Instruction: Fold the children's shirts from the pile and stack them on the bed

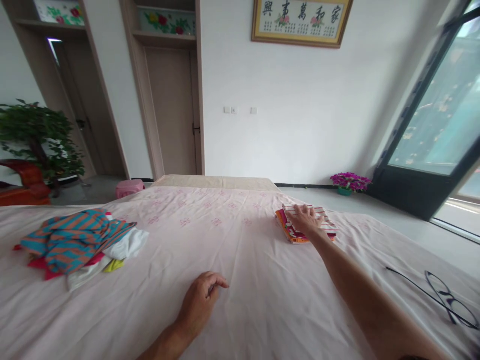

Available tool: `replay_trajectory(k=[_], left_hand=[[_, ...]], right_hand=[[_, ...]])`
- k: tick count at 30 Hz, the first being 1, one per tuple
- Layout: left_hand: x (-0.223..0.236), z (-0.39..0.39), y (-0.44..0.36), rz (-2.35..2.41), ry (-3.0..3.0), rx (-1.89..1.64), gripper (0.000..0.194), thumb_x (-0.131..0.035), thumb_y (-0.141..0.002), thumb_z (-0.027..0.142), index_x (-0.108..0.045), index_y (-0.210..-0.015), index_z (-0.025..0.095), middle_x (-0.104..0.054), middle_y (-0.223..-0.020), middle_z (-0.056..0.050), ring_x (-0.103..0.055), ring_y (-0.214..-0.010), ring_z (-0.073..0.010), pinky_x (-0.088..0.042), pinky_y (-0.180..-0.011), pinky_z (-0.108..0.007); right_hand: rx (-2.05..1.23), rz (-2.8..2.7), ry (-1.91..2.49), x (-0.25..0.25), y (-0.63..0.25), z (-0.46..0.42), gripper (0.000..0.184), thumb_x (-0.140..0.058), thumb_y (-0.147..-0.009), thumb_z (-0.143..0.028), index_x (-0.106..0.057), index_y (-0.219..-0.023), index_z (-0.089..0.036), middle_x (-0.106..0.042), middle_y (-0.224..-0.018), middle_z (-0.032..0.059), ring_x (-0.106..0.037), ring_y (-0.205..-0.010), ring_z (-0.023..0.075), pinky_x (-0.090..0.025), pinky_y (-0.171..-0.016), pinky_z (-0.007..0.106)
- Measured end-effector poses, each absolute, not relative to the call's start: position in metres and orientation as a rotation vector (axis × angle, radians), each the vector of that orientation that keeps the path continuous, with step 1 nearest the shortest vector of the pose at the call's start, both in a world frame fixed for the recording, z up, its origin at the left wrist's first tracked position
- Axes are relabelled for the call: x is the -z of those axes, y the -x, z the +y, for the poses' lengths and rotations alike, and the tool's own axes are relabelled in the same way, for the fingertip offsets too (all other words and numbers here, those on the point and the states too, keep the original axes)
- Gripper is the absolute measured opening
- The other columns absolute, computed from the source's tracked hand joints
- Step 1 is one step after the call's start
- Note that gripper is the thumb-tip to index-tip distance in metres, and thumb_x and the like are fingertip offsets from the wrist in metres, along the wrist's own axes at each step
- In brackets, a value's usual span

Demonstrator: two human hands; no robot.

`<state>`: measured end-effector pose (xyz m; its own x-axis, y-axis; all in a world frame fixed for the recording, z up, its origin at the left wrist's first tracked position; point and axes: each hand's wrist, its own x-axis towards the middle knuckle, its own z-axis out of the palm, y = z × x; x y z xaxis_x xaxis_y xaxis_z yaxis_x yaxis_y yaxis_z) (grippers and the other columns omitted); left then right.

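My right hand (305,220) reaches forward and lies flat, fingers spread, on top of a small stack of folded clothes (326,229). The top piece is white with red stripes, and red and orange cloth shows below it. My left hand (200,300) is over the near middle of the sheet, its fingers loosely curled with nothing visible in them. Off to the left lies a loose pile of clothes, with a blue and orange striped garment (80,237) uppermost. White cloth (127,245), red pieces and a bit of yellow-green cloth (114,265) stick out from under it.
A pale pink flowered sheet (210,240) covers the wide surface. Black-framed glasses (446,295) rest at its right side. Beyond it stand a pink stool (129,188), a leafy plant (37,135) and a pot of purple flowers (350,182). A glass door (431,125) is at the right.
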<state>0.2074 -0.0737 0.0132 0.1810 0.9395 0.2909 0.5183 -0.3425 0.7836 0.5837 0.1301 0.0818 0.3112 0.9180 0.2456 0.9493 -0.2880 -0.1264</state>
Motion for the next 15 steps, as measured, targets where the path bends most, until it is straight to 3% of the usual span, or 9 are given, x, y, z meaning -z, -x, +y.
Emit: replay_trajectory(k=[5,10,12,15], left_hand=[[-0.02,-0.076,-0.205,1.384,-1.878,-1.136,0.036,-0.039,-0.077,0.006,-0.071,-0.082,0.023,-0.072,-0.09,-0.002,-0.066,-0.091,-0.015,-0.05,-0.089,-0.029],[-0.024,-0.076,-0.198,1.422,-1.837,-1.237,0.039,-0.04,-0.074,0.002,-0.07,-0.091,0.022,-0.072,-0.096,-0.001,-0.065,-0.096,-0.0133,-0.049,-0.092,-0.028],[-0.024,-0.069,-0.187,1.429,-1.868,-1.282,0.042,-0.039,-0.074,0.0,-0.069,-0.094,0.021,-0.071,-0.1,-0.002,-0.064,-0.098,-0.0128,-0.049,-0.09,-0.027],[-0.029,-0.05,-0.149,1.532,-1.894,-1.36,0.042,-0.039,-0.075,0.0,-0.067,-0.098,0.019,-0.07,-0.104,-0.003,-0.063,-0.101,-0.0136,-0.051,-0.086,-0.027]], right_hand=[[0.506,-1.831,1.903,-0.08,-0.511,0.095,0.049,-0.027,-0.098,-0.042,-0.042,-0.142,-0.025,-0.03,-0.156,0.0065,-0.013,-0.146,0.0261,-0.01,-0.116,0.052],[-0.048,-2.24,1.747,-0.042,-0.425,0.044,0.051,-0.039,-0.093,-0.042,-0.048,-0.139,-0.023,-0.048,-0.144,0.0083,-0.044,-0.13,0.027,-0.033,-0.107,0.042],[-0.143,-2.301,1.729,-0.024,-0.404,0.027,0.052,-0.039,-0.093,-0.04,-0.048,-0.14,-0.021,-0.048,-0.144,0.0095,-0.042,-0.133,0.0276,-0.031,-0.109,0.043],[-0.051,-2.308,1.736,-0.005,-0.39,0.012,0.051,-0.038,-0.094,-0.039,-0.046,-0.142,-0.022,-0.042,-0.15,0.0092,-0.03,-0.141,0.0294,-0.019,-0.114,0.05]])
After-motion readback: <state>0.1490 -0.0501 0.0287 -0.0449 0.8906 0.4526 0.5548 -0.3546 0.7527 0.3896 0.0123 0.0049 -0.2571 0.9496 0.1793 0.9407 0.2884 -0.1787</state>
